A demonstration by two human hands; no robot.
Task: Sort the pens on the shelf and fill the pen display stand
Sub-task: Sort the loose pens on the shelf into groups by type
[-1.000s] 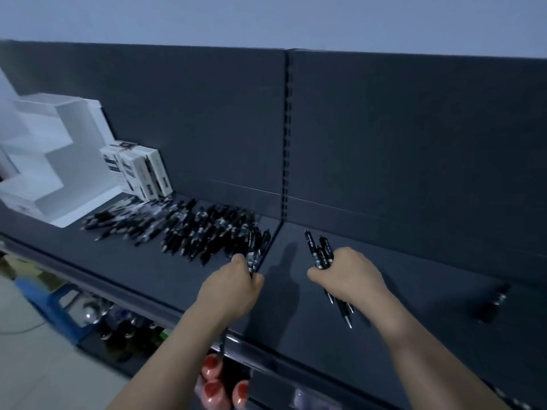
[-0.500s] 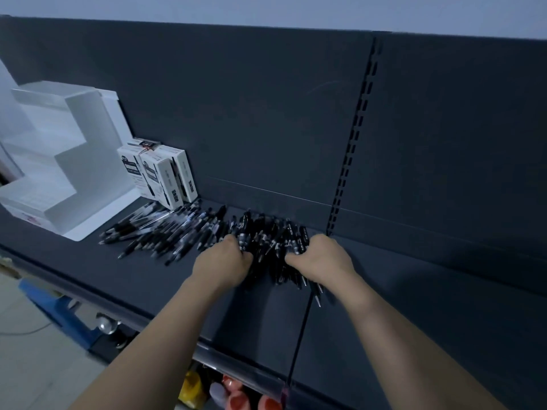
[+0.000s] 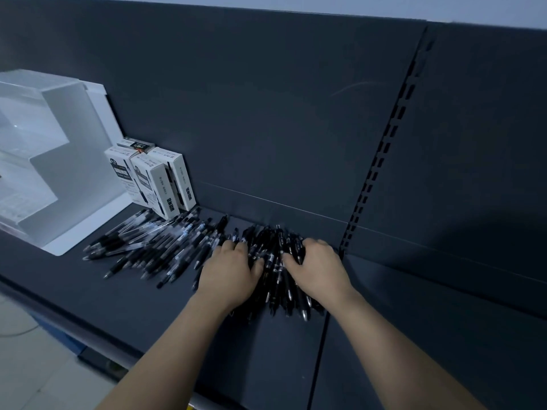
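A heap of black pens lies on the dark shelf, with more pens spread out to its left. My left hand presses against the heap's left side and my right hand against its right side, fingers curled into the pens, bunching them between the palms. The white stepped pen display stand sits at the far left of the shelf with its tiers bare.
Three white pen boxes stand upright between the stand and the pens, against the dark back panel. A slotted upright divides the back panel to the right of my hands. The floor shows below the shelf's front edge.
My right hand brought its few pens leftwards into the heap. Both hands have closed in on the pile from either side, and the view has moved nearer.
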